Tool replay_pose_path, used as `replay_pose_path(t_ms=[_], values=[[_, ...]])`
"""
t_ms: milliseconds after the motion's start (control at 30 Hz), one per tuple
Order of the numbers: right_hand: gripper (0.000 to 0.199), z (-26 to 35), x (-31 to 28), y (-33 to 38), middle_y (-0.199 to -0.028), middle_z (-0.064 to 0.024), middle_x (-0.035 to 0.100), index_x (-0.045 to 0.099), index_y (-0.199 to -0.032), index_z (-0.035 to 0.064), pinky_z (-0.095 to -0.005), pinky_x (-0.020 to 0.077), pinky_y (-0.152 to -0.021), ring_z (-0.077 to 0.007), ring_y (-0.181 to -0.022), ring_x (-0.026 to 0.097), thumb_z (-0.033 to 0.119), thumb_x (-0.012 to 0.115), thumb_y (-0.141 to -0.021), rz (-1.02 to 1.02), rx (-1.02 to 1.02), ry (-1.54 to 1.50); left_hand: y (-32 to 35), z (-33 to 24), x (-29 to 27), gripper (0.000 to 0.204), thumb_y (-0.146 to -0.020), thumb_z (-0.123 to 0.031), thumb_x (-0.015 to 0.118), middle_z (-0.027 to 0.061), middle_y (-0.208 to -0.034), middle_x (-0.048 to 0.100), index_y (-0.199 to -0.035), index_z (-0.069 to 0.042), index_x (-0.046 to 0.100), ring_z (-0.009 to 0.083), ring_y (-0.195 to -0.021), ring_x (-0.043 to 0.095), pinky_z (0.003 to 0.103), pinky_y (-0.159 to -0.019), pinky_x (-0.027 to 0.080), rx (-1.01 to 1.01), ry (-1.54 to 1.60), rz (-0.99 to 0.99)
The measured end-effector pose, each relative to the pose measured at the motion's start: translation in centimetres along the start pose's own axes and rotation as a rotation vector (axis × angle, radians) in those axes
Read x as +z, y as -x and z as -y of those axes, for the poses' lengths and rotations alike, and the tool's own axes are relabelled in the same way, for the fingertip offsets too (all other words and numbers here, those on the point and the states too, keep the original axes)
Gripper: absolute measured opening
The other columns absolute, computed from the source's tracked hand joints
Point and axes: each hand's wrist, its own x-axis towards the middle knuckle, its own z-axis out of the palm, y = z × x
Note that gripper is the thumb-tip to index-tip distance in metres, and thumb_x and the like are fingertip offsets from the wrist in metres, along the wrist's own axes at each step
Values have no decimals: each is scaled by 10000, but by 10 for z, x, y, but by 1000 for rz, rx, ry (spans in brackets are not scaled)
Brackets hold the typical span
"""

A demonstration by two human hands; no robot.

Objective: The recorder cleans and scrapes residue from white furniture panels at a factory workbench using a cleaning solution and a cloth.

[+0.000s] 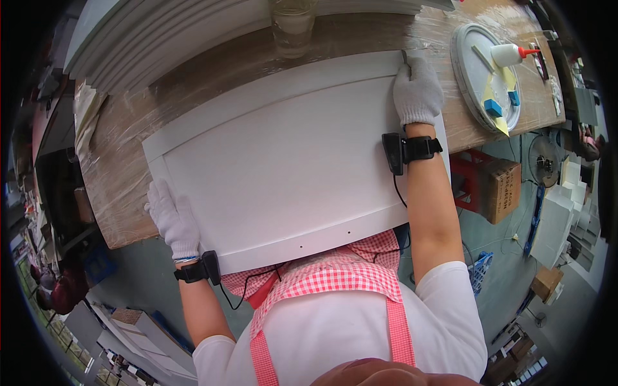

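A large white panel (283, 154) with a raised frame lies across the table's near edge and reaches toward my body. Two small holes show in its near rail. My left hand (170, 222), in a white knit glove, grips the panel's left edge, the thumb over the face and the fingers along the outside. At the far right corner of the panel, my gloved right hand (418, 90) is closed. A small dark sliver (405, 56) shows beside its fingertips, too little of it to name.
A stack of white panels (167, 38) stands at the back left, with a clear cup of liquid (293, 29) beside it. A round lid (473, 80) on the right bears a white bottle with a red nozzle (508, 55) and blue blocks (493, 108). A cardboard box (502, 190) sits below the table.
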Motion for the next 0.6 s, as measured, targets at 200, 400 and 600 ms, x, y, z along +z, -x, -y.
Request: replay_pose_path(t_ms=[200,400,600], values=[[192,162,2,87,-849,-96,652,672,-1098,159,-434,521,-665,-334,-790,652,138,630,-912,632,-454,-215,-1,9,-15,613,-987,-294,580,251,-1574,390,-1524,-36,434,396,-1488,321,516,-1240,135,-9,-39,-41],[269,74,-5,51,-997,-166,711,714,-1180,57,-378,529,-816,-323,-930,672,44,606,-934,186,-141,-468,-2,-5,-1,639,-968,-333,593,249,-1572,387,-1527,-65,436,416,-1462,355,525,-1236,183,-9,-58,-53],[211,70,2,65,-1095,-187,712,688,-1151,33,-410,542,-857,-361,-995,681,99,607,-967,199,-232,-248,3,-5,-3,662,-966,-399,577,265,-1576,367,-1538,-105,424,457,-1458,339,558,-1234,164,-76,-56,-60]])
